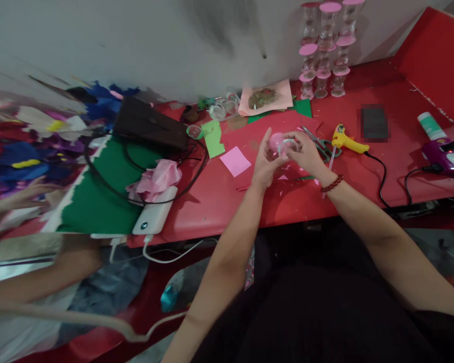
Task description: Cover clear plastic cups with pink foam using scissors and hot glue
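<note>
Both hands meet over the red table, around a small clear plastic cup piece with a round pink end. My left hand is curled against its left side, thumb beneath. From the right, my right hand grips the clear part between thumb and fingers. Small pink scraps lie just below the hands. A pink paper square is left of them. Scissors and a yellow glue gun lie to the right.
Stacked clear cups with pink discs stand at the back. Left are a dark brown case, looped black cable, white power bank and green sheet. Another person's arm is at far left. A purple device sits at right.
</note>
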`<state>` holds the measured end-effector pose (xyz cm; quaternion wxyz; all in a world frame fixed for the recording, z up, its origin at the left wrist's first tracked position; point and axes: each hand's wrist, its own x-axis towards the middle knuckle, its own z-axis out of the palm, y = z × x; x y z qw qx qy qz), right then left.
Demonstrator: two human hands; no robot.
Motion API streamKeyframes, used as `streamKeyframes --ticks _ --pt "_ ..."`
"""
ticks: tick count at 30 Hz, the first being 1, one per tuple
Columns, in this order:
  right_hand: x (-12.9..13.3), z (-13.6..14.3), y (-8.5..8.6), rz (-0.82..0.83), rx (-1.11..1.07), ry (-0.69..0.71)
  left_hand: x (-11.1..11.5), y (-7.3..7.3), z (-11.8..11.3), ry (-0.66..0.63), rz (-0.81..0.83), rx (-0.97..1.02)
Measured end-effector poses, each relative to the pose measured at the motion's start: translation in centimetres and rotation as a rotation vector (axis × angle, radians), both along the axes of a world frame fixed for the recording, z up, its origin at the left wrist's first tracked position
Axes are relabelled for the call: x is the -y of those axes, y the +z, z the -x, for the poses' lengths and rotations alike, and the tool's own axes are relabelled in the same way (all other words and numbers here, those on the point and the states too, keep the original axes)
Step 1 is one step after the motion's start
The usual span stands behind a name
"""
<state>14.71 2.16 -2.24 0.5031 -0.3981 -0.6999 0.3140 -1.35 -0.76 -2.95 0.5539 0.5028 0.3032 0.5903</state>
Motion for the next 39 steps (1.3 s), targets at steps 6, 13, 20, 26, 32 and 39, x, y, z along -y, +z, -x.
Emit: streamKeyframes --ticks 6,13,20,26,32,39 --pt "-0.1 0.1 0.0 0.004 -0.021 -0.030 -0.2 -0.4 0.0 -0.015 -0.005 -0.018" --pt "0.2 0.0 0.4 -0.018 -0.013 -0.032 -0.1 -0.3 -0.1 -0.025 -0.016 -0.016" --pt "0.2 0.1 0.4 0.016 -0.042 -0.056 -0.2 -0.4 -0.3 -0.013 0.003 -0.021" --pt "0.0 0.2 0.1 0.057 -0.098 -0.015 -0.7 -1.2 0.0 -0.013 -0.032 -0.037" --pt "-0.2 0.1 -0.1 0.075 -0.092 0.003 -1.1 -1.6 0.3 -0.016 -0.056 -0.069" --pt "0.1 0.1 0.2 0.095 -0.106 0.004 -0.9 -1.2 0.3 -0.002 -0.034 -0.064"
